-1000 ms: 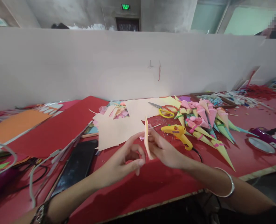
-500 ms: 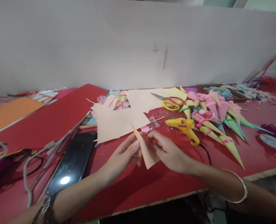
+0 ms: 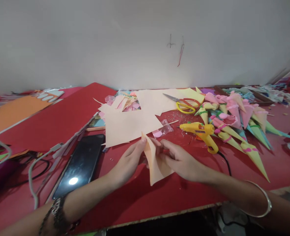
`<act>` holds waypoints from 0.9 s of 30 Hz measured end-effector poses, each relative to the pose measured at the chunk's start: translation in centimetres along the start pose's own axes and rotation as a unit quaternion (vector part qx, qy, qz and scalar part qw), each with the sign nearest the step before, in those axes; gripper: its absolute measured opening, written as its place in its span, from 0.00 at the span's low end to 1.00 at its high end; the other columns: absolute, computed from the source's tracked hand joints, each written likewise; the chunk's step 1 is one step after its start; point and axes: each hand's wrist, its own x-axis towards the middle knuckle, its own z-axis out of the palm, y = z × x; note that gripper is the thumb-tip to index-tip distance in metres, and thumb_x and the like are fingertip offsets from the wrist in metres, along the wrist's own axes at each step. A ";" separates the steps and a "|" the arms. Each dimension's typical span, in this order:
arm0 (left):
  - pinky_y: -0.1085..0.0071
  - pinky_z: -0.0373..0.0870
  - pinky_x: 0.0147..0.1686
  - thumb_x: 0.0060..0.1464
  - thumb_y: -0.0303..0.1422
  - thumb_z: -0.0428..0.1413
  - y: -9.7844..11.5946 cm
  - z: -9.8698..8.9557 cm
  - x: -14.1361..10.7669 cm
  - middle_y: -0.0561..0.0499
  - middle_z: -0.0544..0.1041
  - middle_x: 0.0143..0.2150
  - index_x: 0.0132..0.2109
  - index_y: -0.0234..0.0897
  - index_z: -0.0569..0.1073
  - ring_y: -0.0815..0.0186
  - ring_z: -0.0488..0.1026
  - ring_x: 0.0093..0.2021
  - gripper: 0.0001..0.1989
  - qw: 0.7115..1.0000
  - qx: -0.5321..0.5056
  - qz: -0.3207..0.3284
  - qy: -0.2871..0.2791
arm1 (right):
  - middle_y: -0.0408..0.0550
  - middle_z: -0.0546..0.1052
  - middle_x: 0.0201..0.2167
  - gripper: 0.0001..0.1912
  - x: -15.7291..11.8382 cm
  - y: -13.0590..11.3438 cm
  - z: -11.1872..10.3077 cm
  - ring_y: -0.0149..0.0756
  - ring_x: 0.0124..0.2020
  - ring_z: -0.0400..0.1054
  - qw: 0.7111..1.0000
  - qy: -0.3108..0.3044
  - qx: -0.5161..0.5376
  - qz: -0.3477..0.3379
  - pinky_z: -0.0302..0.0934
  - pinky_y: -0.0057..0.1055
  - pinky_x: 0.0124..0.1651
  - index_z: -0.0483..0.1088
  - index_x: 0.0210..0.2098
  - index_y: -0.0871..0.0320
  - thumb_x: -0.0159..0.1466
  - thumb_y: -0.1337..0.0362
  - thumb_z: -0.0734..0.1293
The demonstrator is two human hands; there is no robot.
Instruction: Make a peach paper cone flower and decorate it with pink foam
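Note:
A piece of peach paper (image 3: 154, 164), bent into a loose curl, is between my hands above the red table. My left hand (image 3: 129, 159) pinches its upper left edge, thumb in front. On the other side, my right hand (image 3: 181, 160) is closed on the curled paper, its fingers partly hidden behind and inside the fold. Flat peach sheets (image 3: 127, 126) lie just beyond my hands. To the right of my right hand rests a yellow glue gun (image 3: 199, 129). Scissors (image 3: 184, 104) with red and yellow handles lie on the sheets behind it.
Several pastel paper cones (image 3: 233, 121) are heaped at the right. A black phone (image 3: 80, 167) lies at the left beside a white cable (image 3: 33, 173). Red card (image 3: 61, 118) and orange card (image 3: 19, 106) cover the far left. A white wall (image 3: 110, 42) rises behind the table (image 3: 125, 203).
The paper has opened into a wider curl, its lower edge spreading rightward. My left thumb has moved up toward its top corner. The whole view has shifted slightly.

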 end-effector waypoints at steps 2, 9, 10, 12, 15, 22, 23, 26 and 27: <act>0.71 0.64 0.40 0.57 0.39 0.40 0.4 0.0 0.1 0.50 0.72 0.35 0.39 0.35 0.69 0.66 0.68 0.37 0.17 0.998 0.063 0.002 0.029 | 0.42 0.66 0.29 0.03 0.0 0.0 -0.1 0.28 0.28 0.62 1.000 -0.001 -0.026 -0.016 0.58 0.26 0.30 0.58 0.33 0.58 0.61 0.68 0.54; 0.76 0.59 0.23 0.52 0.44 0.45 0.9 -0.2 0.4 0.55 0.66 0.23 0.28 0.34 0.65 0.70 0.64 0.24 0.17 0.985 0.139 -0.087 0.050 | 0.52 0.66 0.41 0.15 -1.6 -2.0 -1.2 0.37 0.42 0.59 0.867 0.064 -0.418 -0.263 0.58 0.33 0.41 0.58 0.46 0.59 0.58 0.70 0.59; 0.77 0.57 0.22 0.52 0.44 0.46 0.8 -0.2 0.5 0.56 0.65 0.22 0.27 0.34 0.65 0.72 0.62 0.23 0.17 0.987 0.131 -0.090 0.023 | 0.52 0.66 0.43 0.16 -1.9 -2.2 -1.2 0.38 0.43 0.58 0.825 0.035 -0.473 -0.306 0.57 0.34 0.41 0.59 0.47 0.58 0.59 0.70 0.58; 0.79 0.54 0.20 0.52 0.42 0.46 0.5 -0.2 0.7 0.58 0.61 0.21 0.25 0.34 0.63 0.75 0.58 0.21 0.16 0.988 0.128 -0.079 -0.018 | 0.50 0.66 0.45 0.14 -2.2 -2.5 -1.1 0.38 0.43 0.58 0.755 -0.017 -0.544 -0.366 0.56 0.34 0.40 0.62 0.46 0.56 0.60 0.71 0.57; 0.79 0.52 0.20 0.53 0.39 0.46 0.1 -0.2 1.0 0.59 0.58 0.20 0.24 0.34 0.62 0.76 0.55 0.20 0.15 0.982 0.180 -0.045 -0.030 | 0.46 0.70 0.41 0.10 -2.4 -2.5 -1.2 0.35 0.40 0.60 0.713 -0.036 -0.581 -0.391 0.55 0.32 0.38 0.67 0.38 0.58 0.62 0.72 0.56; 0.72 0.64 0.32 0.51 0.31 0.49 -1.3 -0.9 -0.2 0.54 0.70 0.33 0.54 0.39 0.56 0.68 0.67 0.32 0.22 0.895 0.438 0.084 0.015 | 0.46 0.74 0.35 0.11 -3.5 -1.0 -2.4 0.33 0.34 0.62 0.727 -0.014 -0.578 -0.370 0.55 0.32 0.36 0.69 0.33 0.62 0.63 0.73 0.56; 0.69 0.64 0.37 0.50 0.30 0.50 -1.3 -0.8 -0.6 0.50 0.70 0.40 0.55 0.39 0.55 0.65 0.67 0.39 0.24 0.865 0.487 0.119 0.019 | 0.47 0.74 0.35 0.11 -3.7 -0.5 -2.3 0.33 0.34 0.62 0.732 -0.018 -0.578 -0.361 0.55 0.32 0.36 0.70 0.33 0.62 0.63 0.73 0.56; 0.64 0.60 0.47 0.50 0.30 0.51 -1.1 0.0 -2.0 0.47 0.66 0.50 0.50 0.38 0.63 0.60 0.62 0.49 0.19 0.777 0.600 0.186 -0.025 | 0.47 0.74 0.35 0.10 -4.3 1.0 -1.8 0.34 0.36 0.63 0.746 -0.045 -0.579 -0.326 0.57 0.32 0.36 0.69 0.34 0.62 0.63 0.71 0.56; 0.64 0.60 0.47 0.49 0.32 0.52 -1.0 0.4 -2.5 0.49 0.68 0.48 0.48 0.38 0.65 0.61 0.63 0.47 0.17 0.762 0.614 0.192 -0.069 | 0.47 0.74 0.34 0.10 -4.5 1.4 -1.6 0.34 0.35 0.63 0.756 -0.057 -0.577 -0.305 0.57 0.32 0.36 0.69 0.34 0.62 0.63 0.71 0.57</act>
